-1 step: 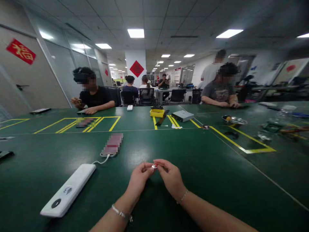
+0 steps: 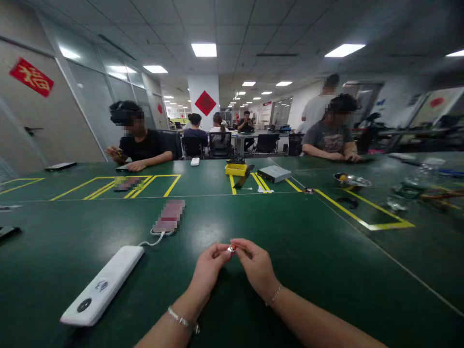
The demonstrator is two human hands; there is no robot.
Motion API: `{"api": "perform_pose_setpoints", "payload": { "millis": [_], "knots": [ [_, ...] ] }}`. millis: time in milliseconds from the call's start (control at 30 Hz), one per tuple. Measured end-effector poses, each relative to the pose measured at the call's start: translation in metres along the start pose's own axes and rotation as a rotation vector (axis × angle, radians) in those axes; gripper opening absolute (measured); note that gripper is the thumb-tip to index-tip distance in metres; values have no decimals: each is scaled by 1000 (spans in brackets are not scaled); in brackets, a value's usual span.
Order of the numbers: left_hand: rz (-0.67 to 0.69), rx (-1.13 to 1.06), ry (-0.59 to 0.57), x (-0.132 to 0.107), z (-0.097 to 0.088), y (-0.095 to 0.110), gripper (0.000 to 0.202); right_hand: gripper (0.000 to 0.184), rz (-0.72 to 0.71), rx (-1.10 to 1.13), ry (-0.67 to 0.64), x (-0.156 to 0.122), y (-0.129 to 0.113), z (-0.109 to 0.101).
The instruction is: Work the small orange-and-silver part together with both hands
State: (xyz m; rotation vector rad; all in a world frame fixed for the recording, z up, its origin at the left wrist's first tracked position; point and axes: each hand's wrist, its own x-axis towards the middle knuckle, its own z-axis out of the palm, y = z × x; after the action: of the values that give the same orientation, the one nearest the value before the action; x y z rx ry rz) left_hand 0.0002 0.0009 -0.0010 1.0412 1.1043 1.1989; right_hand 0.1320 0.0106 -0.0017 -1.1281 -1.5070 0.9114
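Note:
My left hand (image 2: pixel 209 267) and my right hand (image 2: pixel 256 267) meet above the green table (image 2: pixel 319 270), fingertips pinched together on a tiny silver and red object (image 2: pixel 231 249) held between them. Both hands are closed in a pinch. Each wrist wears a thin bracelet. The object is too small to name.
A white power bank (image 2: pixel 103 284) lies to the left, cabled to a phone (image 2: pixel 169 216). Farther off are a yellow box (image 2: pixel 236 168), a grey box (image 2: pixel 274 173) and a metal dish (image 2: pixel 352 181). Two people sit across the table; others work behind them.

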Motion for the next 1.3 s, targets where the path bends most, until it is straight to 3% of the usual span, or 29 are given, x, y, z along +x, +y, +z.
{"api": "perform_pose_setpoints", "payload": {
  "millis": [367, 567, 767, 933, 1033, 1100, 1200, 1300],
  "knots": [
    [-3, -190, 141, -7, 12, -8, 24, 33, 47, 118, -15, -8, 5, 8],
    [-69, -259, 130, -6, 11, -7, 22, 37, -120, -45, -55, -7, 7, 8],
    [-81, -226, 8, -9, 10, -4, 13, 34, -409, -303, -171, -7, -4, -9],
    [-47, -10, -153, -10, 13, -4, 13, 24, -423, -438, -192, -4, -6, -27],
    [-29, 110, -212, -9, 12, -6, 17, 23, -337, -615, -116, 16, 1, -59],
    [12, 220, -201, -7, 9, -7, 18, 22, -242, -773, 17, 34, 7, -98],
    [82, 426, -167, -5, 2, -7, 16, 26, -54, -1002, 224, 55, 21, -181],
    [119, 592, -156, -4, -1, -6, 17, 29, 211, -1150, 310, 52, 47, -273]
  ]
}}
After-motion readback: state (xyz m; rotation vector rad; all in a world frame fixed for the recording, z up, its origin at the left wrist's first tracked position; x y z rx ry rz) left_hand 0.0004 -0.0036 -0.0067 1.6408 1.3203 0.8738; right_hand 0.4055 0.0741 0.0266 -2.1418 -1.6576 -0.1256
